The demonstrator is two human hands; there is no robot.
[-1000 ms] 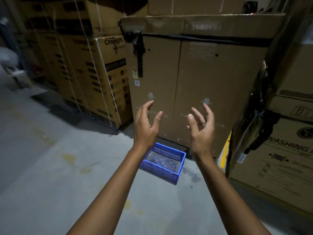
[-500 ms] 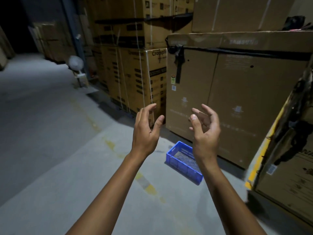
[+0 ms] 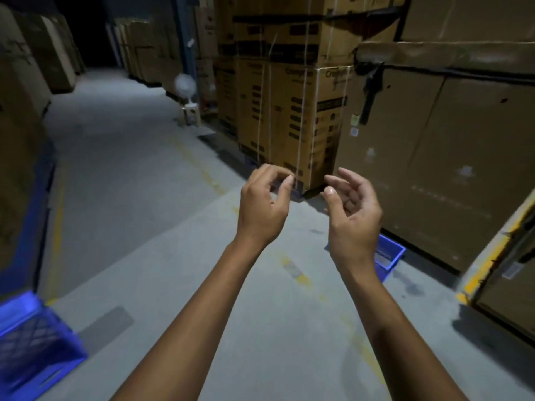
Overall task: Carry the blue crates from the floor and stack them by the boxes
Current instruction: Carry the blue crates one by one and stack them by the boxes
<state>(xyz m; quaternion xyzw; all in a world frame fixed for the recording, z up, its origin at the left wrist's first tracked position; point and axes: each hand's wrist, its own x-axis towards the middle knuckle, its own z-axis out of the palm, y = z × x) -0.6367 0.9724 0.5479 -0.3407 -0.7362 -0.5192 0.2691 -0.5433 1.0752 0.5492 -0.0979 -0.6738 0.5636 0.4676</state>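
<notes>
Holding nothing w/ left hand (image 3: 262, 206): fingers loosely curled, thumb tip close to forefinger. Likewise empty w/ right hand (image 3: 351, 215): palm turned inward, fingers bent and relaxed. Both raised mid-air, apart from each other, over grey concrete floor (image 3: 144, 212). On floor just behind right wrist, partly hidden by it: small blue plastic crate (image 3: 393, 250), close to base of large plain brown cardboard box (image 3: 434, 157). At bottom-left corner, blurred, well apart from first: second blue plastic crate w/ lattice sides (image 3: 37, 342). Straight ahead, beside big box: stack of strapped printed cartons (image 3: 289, 120). Further down aisle: white fan on small stool (image 3: 185, 91). At far R edge: yellow-edged carton (image 3: 509, 270).
</notes>
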